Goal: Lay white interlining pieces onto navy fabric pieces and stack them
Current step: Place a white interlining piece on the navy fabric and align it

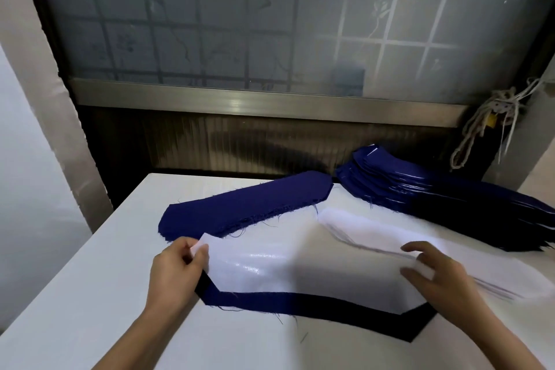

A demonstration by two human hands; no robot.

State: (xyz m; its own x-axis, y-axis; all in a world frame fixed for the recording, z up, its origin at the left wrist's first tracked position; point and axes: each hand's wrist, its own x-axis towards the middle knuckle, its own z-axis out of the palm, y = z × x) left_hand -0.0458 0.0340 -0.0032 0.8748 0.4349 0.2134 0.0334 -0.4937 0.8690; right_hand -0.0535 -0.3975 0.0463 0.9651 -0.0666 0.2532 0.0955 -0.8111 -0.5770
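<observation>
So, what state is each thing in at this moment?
Navy piece: flat, near edge uncovered.
Interlining piece: held at both ends, lying over it.
Left hand: pinches interlining's left end.
Right hand: holds its right end.
Navy stack: untouched, behind.
Layered stack: resting, far right.

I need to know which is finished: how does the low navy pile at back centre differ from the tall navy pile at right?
The low navy fabric pile shows only navy, with frayed threads along its near edge; the tall navy pile shows thin white lines between layers. The low pile is thin and flat; the tall pile is thick and fanned. Both hold long navy pieces with angled ends.
</observation>
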